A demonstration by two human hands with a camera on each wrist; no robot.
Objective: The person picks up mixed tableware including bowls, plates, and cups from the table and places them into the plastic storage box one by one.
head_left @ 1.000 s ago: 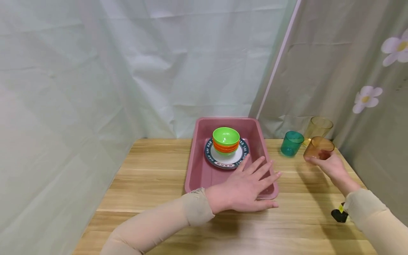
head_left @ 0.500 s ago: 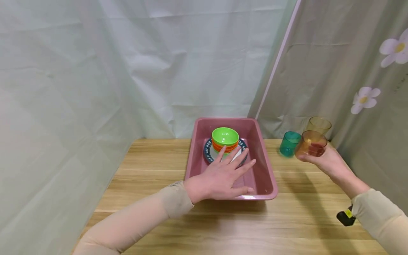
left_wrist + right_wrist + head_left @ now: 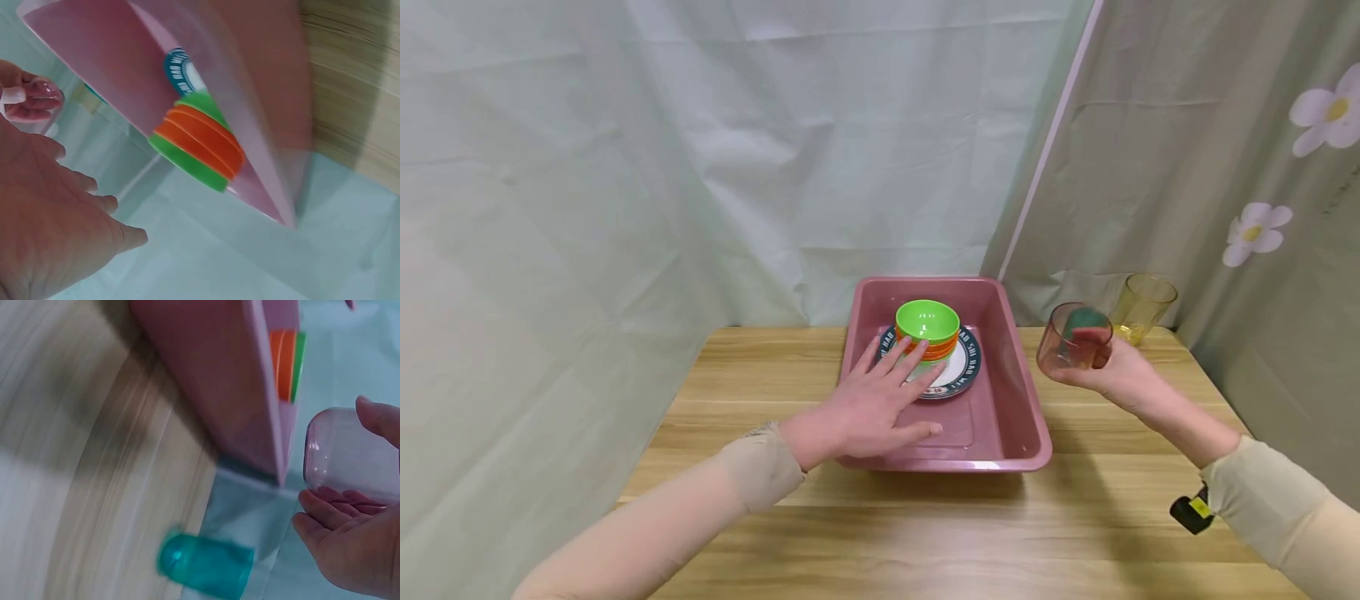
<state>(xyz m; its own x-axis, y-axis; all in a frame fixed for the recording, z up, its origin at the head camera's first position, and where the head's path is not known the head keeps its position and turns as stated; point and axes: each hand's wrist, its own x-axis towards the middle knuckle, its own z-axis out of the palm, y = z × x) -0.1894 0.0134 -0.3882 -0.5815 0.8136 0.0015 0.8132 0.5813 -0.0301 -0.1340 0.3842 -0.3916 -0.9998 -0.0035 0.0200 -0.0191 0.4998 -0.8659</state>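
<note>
My right hand (image 3: 1123,379) grips a see-through reddish-amber cup (image 3: 1054,358), held above the table just right of the pink basin. In the right wrist view, thumb and fingers lie on opposite sides of this cup (image 3: 340,453). A teal cup (image 3: 209,562) stands behind it, seen mostly through its wall in the head view. My left hand (image 3: 872,408), fingers spread, hovers over the front left of the pink basin (image 3: 940,465) and holds nothing. Inside the basin, a stack of green and orange bowls (image 3: 927,321) sits on a dark-rimmed plate (image 3: 966,371).
A tall yellow see-through cup (image 3: 1144,302) stands at the table's back right. Light curtains (image 3: 820,167) hang behind and beside the wooden table (image 3: 760,367). A black object with a yellow mark (image 3: 1193,510) is at the right sleeve cuff.
My right hand has lifted the reddish-amber cup and carried it left, in front of the teal cup. My left hand has moved left across the basin, fingers still spread.
</note>
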